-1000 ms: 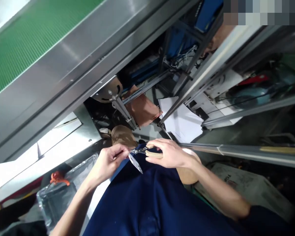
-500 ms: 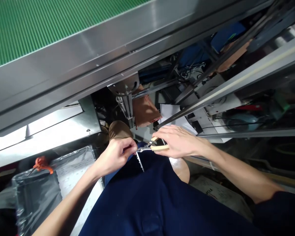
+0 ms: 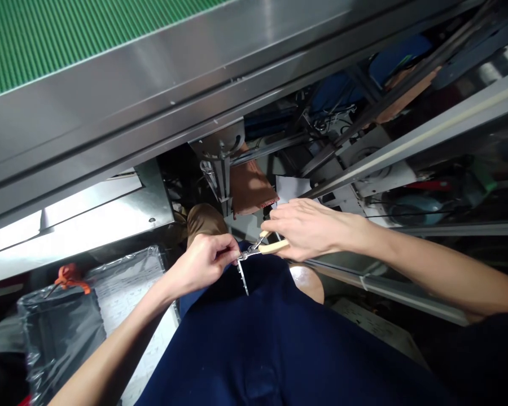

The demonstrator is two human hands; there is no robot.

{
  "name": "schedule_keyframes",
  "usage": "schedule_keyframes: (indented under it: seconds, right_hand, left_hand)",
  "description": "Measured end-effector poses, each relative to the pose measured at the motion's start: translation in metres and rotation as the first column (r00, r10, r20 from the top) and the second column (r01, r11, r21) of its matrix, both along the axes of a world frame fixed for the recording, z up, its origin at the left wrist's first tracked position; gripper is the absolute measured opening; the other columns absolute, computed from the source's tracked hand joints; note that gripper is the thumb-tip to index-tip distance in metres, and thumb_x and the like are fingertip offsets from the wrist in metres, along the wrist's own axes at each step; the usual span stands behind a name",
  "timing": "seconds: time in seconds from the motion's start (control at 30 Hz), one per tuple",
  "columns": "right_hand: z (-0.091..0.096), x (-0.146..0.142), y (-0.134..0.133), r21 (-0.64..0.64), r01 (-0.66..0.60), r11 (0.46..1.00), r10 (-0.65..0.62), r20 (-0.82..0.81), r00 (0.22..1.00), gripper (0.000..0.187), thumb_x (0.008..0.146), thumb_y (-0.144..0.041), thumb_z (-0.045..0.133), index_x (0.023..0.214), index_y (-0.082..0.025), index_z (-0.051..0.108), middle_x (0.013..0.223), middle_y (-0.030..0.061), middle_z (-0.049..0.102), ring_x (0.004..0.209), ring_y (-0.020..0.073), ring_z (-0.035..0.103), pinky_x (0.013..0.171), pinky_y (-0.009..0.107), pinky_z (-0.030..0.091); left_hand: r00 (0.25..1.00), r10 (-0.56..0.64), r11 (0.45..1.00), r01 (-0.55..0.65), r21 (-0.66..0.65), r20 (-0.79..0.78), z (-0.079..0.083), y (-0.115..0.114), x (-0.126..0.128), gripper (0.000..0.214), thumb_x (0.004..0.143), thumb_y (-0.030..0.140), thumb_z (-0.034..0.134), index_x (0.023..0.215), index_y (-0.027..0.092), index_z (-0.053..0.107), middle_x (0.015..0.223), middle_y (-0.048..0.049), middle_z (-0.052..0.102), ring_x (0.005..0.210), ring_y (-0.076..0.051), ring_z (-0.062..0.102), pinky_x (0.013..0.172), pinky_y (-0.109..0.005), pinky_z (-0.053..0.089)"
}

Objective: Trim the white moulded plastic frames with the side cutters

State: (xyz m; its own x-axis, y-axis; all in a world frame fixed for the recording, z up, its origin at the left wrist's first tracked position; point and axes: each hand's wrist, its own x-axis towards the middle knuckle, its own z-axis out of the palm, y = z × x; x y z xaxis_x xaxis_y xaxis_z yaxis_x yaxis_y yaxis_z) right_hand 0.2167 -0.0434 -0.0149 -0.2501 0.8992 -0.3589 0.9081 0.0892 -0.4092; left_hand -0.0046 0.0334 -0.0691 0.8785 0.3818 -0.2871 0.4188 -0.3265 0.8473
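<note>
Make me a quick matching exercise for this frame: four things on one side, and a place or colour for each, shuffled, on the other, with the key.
Things
1. Pliers
2. Strip
3. Belt
4. Clothing

Places and colours
A. Green, at the top left
B. Hanging down at the fingertips of the left hand
C. Dark blue, at the bottom centre
D. In the right hand, handles spread apart

Right pairs: 1-D, 2-B, 3-A, 4-C.
</note>
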Motion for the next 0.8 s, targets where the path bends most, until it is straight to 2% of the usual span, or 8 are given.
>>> schedule_keyframes:
  seconds: [0.17,0.27,0.37,0.47,0.57,0.67,0.73,0.8]
  right_hand:
    - [0.003,-0.003,0.002,-0.018,-0.095,0.995,0.096,0.162,0.982,0.016,0.07,-0.034,0.06,0.075,-0.018,0.057,0.072,0.003,0.057,0.075,0.0193,0.057,0.066,0.028,0.031]
    - [-0.001,-0.003,0.003,0.014,-0.146,0.989,0.142,0.179,0.974,0.018,0.075,-0.036,0.056,0.071,-0.018,0.057,0.064,0.0031,0.054,0.067,0.0177,0.055,0.061,0.027,0.027]
    - [-0.008,-0.001,0.004,0.01,-0.126,0.992,0.123,0.146,0.982,0.026,0.078,-0.043,0.053,0.067,-0.019,0.057,0.056,0.002,0.05,0.059,0.016,0.053,0.058,0.027,0.024]
    - [-0.017,0.004,0.001,-0.047,-0.013,0.999,0.018,0.107,0.994,0.034,0.077,-0.052,0.053,0.064,-0.021,0.057,0.052,0.0002,0.049,0.05,0.0133,0.047,0.054,0.026,0.022]
    - [-0.026,0.011,-0.006,-0.121,0.174,0.977,-0.162,0.101,0.982,0.04,0.075,-0.06,0.053,0.064,-0.021,0.057,0.055,-0.0008,0.052,0.049,0.0119,0.045,0.05,0.025,0.023]
    - [-0.037,0.015,-0.019,-0.16,0.342,0.926,-0.332,0.087,0.939,0.04,0.077,-0.059,0.05,0.069,-0.021,0.057,0.059,-0.0017,0.055,0.052,0.0116,0.046,0.05,0.024,0.026]
    - [-0.044,0.014,-0.029,-0.183,0.43,0.884,-0.427,0.059,0.903,0.037,0.079,-0.057,0.049,0.074,-0.021,0.058,0.06,-0.0025,0.056,0.055,0.0116,0.048,0.051,0.024,0.029]
    - [-0.049,0.01,-0.039,-0.187,0.488,0.853,-0.494,0.016,0.869,0.035,0.08,-0.056,0.049,0.079,-0.022,0.058,0.065,-0.0027,0.058,0.06,0.012,0.051,0.054,0.023,0.032]
  left_hand:
    - [1.0,0.004,1.0,-0.005,-0.023,-0.008,-0.004,0.0,0.0,0.019,0.086,0.027,0.047,0.078,0.018,0.061,0.069,0.0002,0.064,0.062,-0.014,0.056,0.06,-0.025,0.041]
    - [1.0,0.014,0.998,-0.015,-0.055,-0.01,-0.006,0.0,0.0,0.019,0.086,0.029,0.048,0.079,0.018,0.061,0.07,0.0,0.064,0.064,-0.015,0.057,0.061,-0.025,0.042]
    - [0.998,0.061,0.989,-0.061,-0.132,-0.006,-0.01,0.001,-0.001,0.02,0.087,0.032,0.049,0.078,0.017,0.06,0.071,-0.0007,0.064,0.066,-0.016,0.058,0.062,-0.026,0.043]
    - [0.985,0.17,0.949,-0.154,-0.276,0.034,-0.016,-0.001,-0.003,0.022,0.087,0.035,0.049,0.081,0.016,0.058,0.073,-0.0023,0.063,0.07,-0.017,0.058,0.066,-0.028,0.045]
    - [0.948,0.309,0.872,-0.251,-0.421,0.075,-0.024,-0.011,-0.004,0.024,0.086,0.038,0.053,0.087,0.015,0.057,0.081,-0.0036,0.061,0.077,-0.017,0.058,0.071,-0.028,0.045]
    - [0.919,0.392,0.751,-0.286,-0.595,0.053,-0.037,-0.026,-0.002,0.031,0.078,0.035,0.065,0.1,0.016,0.053,0.095,-0.0058,0.061,0.093,-0.02,0.058,0.081,-0.03,0.046]
    - [0.886,0.463,0.634,-0.314,-0.707,0.021,-0.046,-0.034,0.001,0.038,0.076,0.031,0.067,0.108,0.017,0.051,0.102,-0.0075,0.062,0.1,-0.022,0.058,0.086,-0.032,0.046]
    - [0.828,0.56,0.468,-0.351,-0.811,-0.035,-0.054,-0.036,0.003,0.039,0.078,0.029,0.063,0.113,0.016,0.051,0.108,-0.0093,0.061,0.098,-0.023,0.06,0.086,-0.034,0.047]
